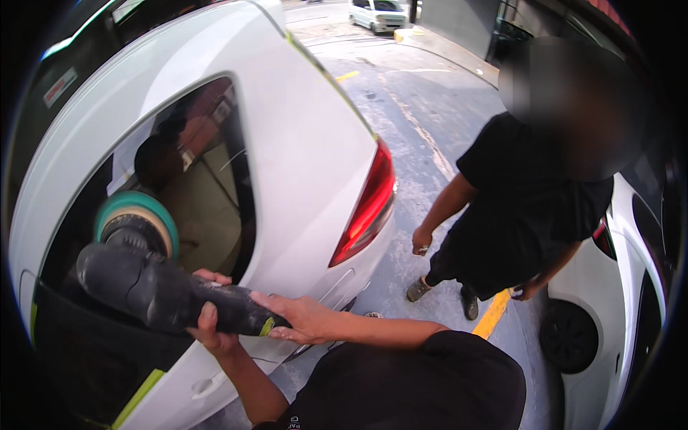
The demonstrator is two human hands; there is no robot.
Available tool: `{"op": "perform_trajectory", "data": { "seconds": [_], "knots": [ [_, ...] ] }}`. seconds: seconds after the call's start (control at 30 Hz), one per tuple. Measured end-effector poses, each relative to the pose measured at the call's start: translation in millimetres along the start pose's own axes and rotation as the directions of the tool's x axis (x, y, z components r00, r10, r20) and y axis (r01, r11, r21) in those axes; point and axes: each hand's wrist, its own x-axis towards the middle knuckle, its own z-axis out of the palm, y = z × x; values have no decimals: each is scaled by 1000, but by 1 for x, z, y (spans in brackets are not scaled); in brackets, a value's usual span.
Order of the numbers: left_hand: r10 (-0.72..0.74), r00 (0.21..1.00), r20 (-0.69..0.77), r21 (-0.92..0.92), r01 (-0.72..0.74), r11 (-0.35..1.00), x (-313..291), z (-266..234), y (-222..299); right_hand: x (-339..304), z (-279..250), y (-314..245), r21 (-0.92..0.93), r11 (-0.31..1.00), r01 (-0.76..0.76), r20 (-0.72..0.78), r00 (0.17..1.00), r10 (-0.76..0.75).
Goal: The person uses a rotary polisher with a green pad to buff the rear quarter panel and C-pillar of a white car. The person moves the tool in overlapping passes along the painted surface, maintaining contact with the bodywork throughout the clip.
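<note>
A black handheld car polisher with a round green pad is in my two hands. My left hand is wrapped round the middle of its body, thumb on the near side. My right hand grips the rear end of the handle. The pad is in front of the dark rear side window of a white car; whether it touches the glass I cannot tell. Reflections show in that window. To its right is the red tail light.
Yellow-green masking tape runs along some car edges. A person in black clothes stands to the right, arms lowered. Behind them is another white car. A white van stands far off beyond the grey-blue floor.
</note>
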Motion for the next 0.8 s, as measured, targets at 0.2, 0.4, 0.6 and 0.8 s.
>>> {"op": "perform_trajectory", "data": {
  "seconds": [0.2,0.4,0.6,0.8],
  "knots": [
    [-70,996,58,34,68,997,16,29,11,-7,4,15,-209,960,184,-268,934,-237],
    [-125,969,211,210,79,974,49,44,-15,-14,5,45,67,993,93,-389,919,-60],
    [-43,974,223,243,-13,970,47,46,-9,-16,11,37,193,979,72,-373,928,6],
    [-115,981,156,193,84,978,38,10,3,-6,27,42,-86,991,101,-314,942,-123]
  ]
}}
